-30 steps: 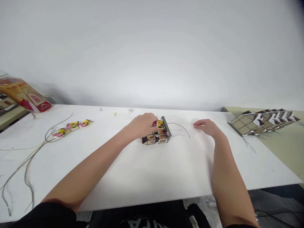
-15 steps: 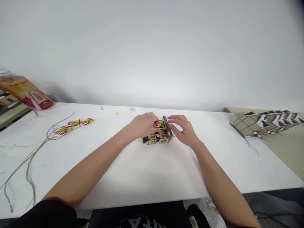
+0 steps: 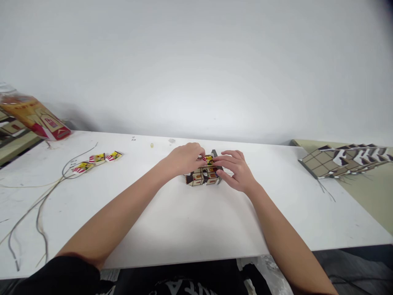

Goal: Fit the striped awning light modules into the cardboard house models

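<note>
A small printed model house (image 3: 202, 177) with a grey base lies on its side at the middle of the white table (image 3: 190, 221). My left hand (image 3: 188, 159) is closed on its upper left part, with the fingertips partly hidden. From the right, my right hand (image 3: 235, 169) reaches over the grey base end, its fingers apart and their tips at the house. A red, white and yellow piece (image 3: 208, 160) shows between the hands on the upper side of the house.
Similar striped pieces (image 3: 97, 158) lie at the left beside long thin cords (image 3: 41, 200). A bottle (image 3: 37, 119) is tilted at the far left. Several joined house models (image 3: 340, 160) lie at the right. A small yellow ring (image 3: 152, 145) is near the back edge.
My right hand has moved slightly left, so its fingertips now reach over the house. The left hand has shifted a little up and left on the house. The view has moved slightly.
</note>
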`<state>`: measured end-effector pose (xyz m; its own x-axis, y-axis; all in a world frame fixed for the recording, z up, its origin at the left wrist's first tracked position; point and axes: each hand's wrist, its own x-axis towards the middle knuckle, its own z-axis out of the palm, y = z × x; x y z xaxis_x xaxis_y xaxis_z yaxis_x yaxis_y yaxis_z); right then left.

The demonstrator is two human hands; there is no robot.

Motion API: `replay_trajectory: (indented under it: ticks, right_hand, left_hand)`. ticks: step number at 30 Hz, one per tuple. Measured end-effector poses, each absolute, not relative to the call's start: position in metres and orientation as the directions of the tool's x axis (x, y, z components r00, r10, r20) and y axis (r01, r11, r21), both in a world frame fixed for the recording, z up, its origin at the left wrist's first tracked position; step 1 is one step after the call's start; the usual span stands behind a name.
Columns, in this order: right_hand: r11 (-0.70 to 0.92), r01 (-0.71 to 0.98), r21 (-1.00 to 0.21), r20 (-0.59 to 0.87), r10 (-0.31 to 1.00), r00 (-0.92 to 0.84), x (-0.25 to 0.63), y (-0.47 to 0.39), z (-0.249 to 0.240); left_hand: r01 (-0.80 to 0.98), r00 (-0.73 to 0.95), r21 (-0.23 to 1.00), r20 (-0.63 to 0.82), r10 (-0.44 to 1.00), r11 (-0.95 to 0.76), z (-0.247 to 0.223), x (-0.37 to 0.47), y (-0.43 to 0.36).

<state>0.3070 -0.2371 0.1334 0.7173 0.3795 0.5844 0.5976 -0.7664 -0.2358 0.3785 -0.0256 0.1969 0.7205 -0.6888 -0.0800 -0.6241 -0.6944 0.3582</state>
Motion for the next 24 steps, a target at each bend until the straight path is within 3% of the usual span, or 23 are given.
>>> replay_trajectory:
  ticks: [12,24]
  right_hand:
    - [-0.778,0.609,-0.151,0.594,0.421,0.686,0.3072,-0.2365,0.1311]
    - [-0.803,0.576,-0.151,0.576,0.402,0.712,0.3062,-0.2327,0.1295]
  left_hand:
    - [-0.64,0.711,0.37,-0.045,-0.701,-0.673,0.1918,0.3807,-0.0269]
    - [-0.537,0.76,0.439,-0.12,-0.639,-0.72,0.1929,0.3804,-0.0303]
